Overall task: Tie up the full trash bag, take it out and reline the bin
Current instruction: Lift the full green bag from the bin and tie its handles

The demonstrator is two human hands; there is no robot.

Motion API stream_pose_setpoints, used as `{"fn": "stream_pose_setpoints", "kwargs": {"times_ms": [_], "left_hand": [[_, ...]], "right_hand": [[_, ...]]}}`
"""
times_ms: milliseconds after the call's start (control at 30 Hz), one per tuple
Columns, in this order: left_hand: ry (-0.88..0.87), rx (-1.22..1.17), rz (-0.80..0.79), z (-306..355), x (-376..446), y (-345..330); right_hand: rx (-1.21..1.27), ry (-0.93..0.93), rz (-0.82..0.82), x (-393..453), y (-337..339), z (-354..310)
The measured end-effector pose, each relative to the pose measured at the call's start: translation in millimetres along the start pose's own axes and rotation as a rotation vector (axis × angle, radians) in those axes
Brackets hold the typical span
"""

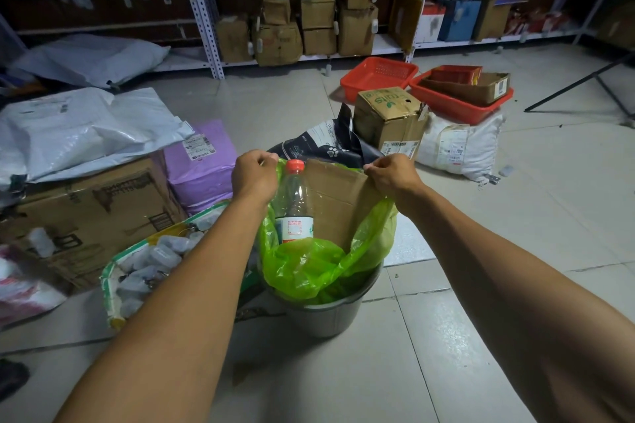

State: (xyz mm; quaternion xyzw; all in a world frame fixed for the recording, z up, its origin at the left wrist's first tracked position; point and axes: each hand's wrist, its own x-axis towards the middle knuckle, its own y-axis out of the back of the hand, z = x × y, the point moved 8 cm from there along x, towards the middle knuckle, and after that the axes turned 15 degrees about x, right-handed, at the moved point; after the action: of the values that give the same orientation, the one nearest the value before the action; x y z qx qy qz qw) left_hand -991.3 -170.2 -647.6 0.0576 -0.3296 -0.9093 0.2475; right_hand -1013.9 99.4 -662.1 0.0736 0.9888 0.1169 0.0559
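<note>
A grey round bin (326,314) stands on the tiled floor, lined with a translucent green trash bag (309,268). Out of the bag stick a clear plastic bottle (294,203) with a red cap and a flat piece of brown cardboard (338,203). My left hand (255,177) pinches the bag's rim at its far left, raised above the bin. At the far right of the rim, beside the cardboard's top edge, my right hand (395,175) pinches the bag. The near side of the bag sags over the bin's rim.
A woven sack of small bottles (151,261) leans against the bin's left. Cardboard boxes (89,213) and a purple parcel (202,161) lie left. Behind the bin are a black bag (330,144), a box (390,120), red baskets (378,75) and shelving (309,21).
</note>
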Motion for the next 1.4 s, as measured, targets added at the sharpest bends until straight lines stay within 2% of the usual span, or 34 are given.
{"fn": "stream_pose_setpoints", "kwargs": {"times_ms": [133,267,467,567,633,767,833,933,1100,1267,1400], "left_hand": [[0.009,-0.021,0.006,2,-4,0],[0.014,0.021,0.081,2,-3,10],[-0.086,0.129,0.142,6,-3,24],[-0.080,0.161,0.127,6,-3,25],[0.003,0.188,0.046,-3,-1,18],[0.186,0.075,-0.118,-22,2,5],[0.173,0.036,-0.119,-22,2,5],[0.119,-0.083,-0.098,-17,3,3],[0.140,-0.290,-0.091,-12,4,0],[0.130,-0.337,-0.073,-13,3,-2],[0.140,-0.353,-0.058,-17,4,-1]], "right_hand": [[0.012,0.092,0.041,-2,-1,-4],[0.034,0.128,0.141,-2,6,-7],[0.181,0.189,0.231,-1,13,-5],[0.236,0.196,0.237,-3,15,-4],[0.194,0.183,0.200,-4,13,-5],[-0.033,0.064,0.102,-5,4,-5],[-0.120,0.029,0.085,-3,3,-7],[-0.123,-0.029,0.057,0,1,-5],[-0.138,-0.016,0.022,5,-2,-4],[0.044,0.057,0.071,5,-4,0],[0.231,0.113,0.179,4,4,1]]}}
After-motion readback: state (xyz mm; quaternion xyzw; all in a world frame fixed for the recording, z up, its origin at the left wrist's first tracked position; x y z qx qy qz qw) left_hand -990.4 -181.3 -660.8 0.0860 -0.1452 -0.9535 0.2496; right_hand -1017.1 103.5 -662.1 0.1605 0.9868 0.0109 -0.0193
